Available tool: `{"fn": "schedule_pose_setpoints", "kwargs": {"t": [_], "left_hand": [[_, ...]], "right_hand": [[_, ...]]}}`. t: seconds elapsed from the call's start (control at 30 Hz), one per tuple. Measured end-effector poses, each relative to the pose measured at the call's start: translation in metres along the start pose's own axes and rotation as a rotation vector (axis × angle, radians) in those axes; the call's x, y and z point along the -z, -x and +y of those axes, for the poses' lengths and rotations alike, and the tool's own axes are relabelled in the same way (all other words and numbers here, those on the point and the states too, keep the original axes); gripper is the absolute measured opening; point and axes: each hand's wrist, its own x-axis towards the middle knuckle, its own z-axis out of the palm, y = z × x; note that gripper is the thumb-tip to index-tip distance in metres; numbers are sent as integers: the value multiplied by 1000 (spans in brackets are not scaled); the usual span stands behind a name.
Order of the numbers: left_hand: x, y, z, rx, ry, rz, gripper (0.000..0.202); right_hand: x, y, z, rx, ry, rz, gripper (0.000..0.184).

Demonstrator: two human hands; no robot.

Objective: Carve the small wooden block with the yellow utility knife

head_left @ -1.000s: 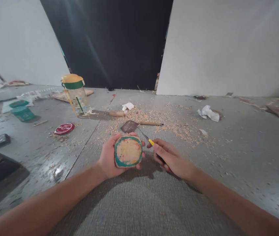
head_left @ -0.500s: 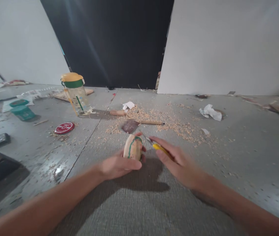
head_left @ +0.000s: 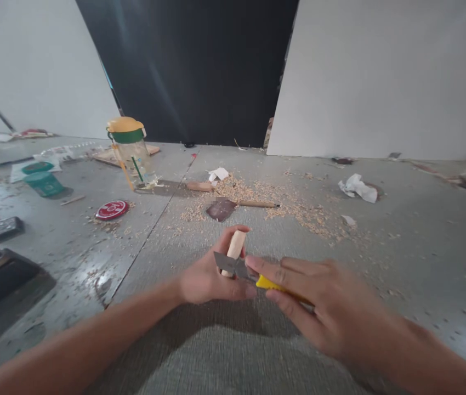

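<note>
A pale piece of wood [head_left: 237, 244] is gripped between the thumb and fingers of my left hand [head_left: 208, 277], its narrow edge turned up towards me. My right hand [head_left: 319, 296] is closed round a yellow-handled utility knife [head_left: 272, 283]. The knife's grey blade lies across the lower part of the wood, its tip pointing left; whether it cuts in cannot be seen. Part of the wood is hidden behind the blade and my fingers. Both hands are held above the grey floor [head_left: 200, 351].
Wood shavings [head_left: 253, 189] are spread ahead, around a brown patch [head_left: 220, 209], a thin wooden-handled tool [head_left: 257, 204] and a wood block [head_left: 200, 186]. A yellow-lidded bottle [head_left: 134, 159], red disc [head_left: 112, 209] and teal container [head_left: 44, 184] stand left. Crumpled tissue [head_left: 358, 188] lies right.
My left hand has turned the wood so its green-lined face no longer shows. My right hand has come left and down, bringing the knife blade from beside the wood to across it.
</note>
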Motion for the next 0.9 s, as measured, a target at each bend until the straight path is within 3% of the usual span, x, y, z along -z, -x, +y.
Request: {"fn": "schedule_pose_setpoints", "kwargs": {"t": [0.3,0.5,0.73,0.9], "left_hand": [[4,-3,-5,-29,-61,-55,76],[12,3,-15,-19,16,-71,70],[10,6,-13,22,201,-51,73],[14,1,-17,68,473,3,65]], "right_hand": [[-2,0,10,103,273,51,46],[-6,-3,22,169,352,126,45],[3,5,71,-156,357,280,46],[0,6,61,-126,178,164,46]]}}
